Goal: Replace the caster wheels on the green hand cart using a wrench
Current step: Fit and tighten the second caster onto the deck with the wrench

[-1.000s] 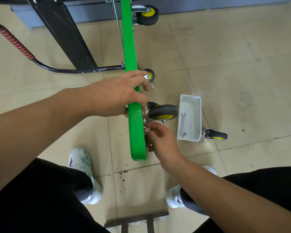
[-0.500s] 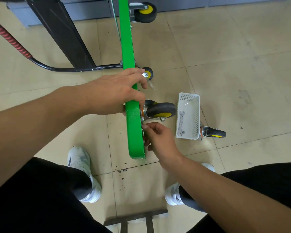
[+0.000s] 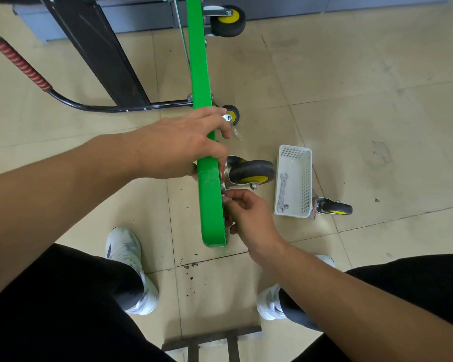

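L of the green metal hand cart deck (image 3: 207,199), which stands tipped on edge on the tiled floor (image 3: 377,87), its black tube handle w/ red ribbed grip (image 3: 21,65) angles away. The person's left hand (image 3: 183,145) curls over the deck's upper edge, gripping it. On the deck's R face, near its close end, a black-and-yellow caster wheel (image 3: 251,172) is mounted. The right hand (image 3: 249,212) sits just below it, thumb & forefinger pinched at the silver mounting plate; what they pinch, can't tell. Further R of the deck: a white perforated plastic basket (image 3: 302,163) holding a silver double-ended wrench (image 3: 283,190), w/ a loose black-and-yellow caster (image 3: 332,209) just beside its R wall.
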A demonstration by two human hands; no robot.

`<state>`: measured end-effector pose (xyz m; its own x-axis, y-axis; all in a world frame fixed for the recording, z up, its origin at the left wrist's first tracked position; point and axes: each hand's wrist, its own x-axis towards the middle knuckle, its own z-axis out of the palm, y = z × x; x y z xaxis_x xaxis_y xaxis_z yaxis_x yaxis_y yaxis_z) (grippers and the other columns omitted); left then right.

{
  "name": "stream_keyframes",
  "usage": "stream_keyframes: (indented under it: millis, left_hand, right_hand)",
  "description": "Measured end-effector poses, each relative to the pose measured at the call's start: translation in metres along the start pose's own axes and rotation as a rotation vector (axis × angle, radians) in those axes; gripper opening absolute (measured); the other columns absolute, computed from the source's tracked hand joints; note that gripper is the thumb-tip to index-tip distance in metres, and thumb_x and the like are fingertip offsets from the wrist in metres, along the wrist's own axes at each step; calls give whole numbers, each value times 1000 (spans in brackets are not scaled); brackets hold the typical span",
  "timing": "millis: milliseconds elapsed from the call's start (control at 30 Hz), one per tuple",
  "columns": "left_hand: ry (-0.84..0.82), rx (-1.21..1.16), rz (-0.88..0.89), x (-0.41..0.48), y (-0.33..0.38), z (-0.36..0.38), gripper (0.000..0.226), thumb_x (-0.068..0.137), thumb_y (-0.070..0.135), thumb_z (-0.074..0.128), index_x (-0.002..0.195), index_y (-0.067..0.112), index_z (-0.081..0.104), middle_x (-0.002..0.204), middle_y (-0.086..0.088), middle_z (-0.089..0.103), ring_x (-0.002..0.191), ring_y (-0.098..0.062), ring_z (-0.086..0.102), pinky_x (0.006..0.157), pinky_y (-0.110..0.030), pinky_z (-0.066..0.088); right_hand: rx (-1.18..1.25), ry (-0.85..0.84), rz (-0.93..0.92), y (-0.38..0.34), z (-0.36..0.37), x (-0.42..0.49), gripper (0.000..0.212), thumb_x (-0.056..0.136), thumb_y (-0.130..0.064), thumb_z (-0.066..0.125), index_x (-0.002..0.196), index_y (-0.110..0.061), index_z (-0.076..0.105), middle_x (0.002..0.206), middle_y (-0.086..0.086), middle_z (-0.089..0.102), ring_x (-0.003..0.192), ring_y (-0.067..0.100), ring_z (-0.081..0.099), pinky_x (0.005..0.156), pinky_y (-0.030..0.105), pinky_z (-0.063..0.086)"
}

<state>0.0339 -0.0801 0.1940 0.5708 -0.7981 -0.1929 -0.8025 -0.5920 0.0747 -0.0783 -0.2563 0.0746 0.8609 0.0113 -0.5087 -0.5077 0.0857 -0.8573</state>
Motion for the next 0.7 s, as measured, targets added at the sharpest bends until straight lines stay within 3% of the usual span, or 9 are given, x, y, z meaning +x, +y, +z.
stream_keyframes:
  millis: [200,467,700]
  left_hand:
    - [0,-2,3,0,1,0,42,74,25,87,107,37,64,144,3,35,152,-28,12,95,-53,54]
    - [8,2,6,0,0,1,42,73,24,88,106,37,64,142,3,35,151,-28,14,88,-56,57]
    - [24,6,32,0,-1,1,44,71,23,89,105,36,65,141,2,37,151,-31,17,90,-58,55]
  right_hand:
    - [-1,4,11,-1,0,-1,23,100,-25,67,108,-4,69,72,-2,68,56,1,59,50,15,45]
    - [-78,14,52,-1,-1,-4,23,100,-35,66,106,-13,68,76,3,67,61,10,59,54,25,47]
    - [-203,-58,-70,4,-19,-17,13,103,-24,62,101,-13,68,77,3,71,65,18,67,58,31,54]
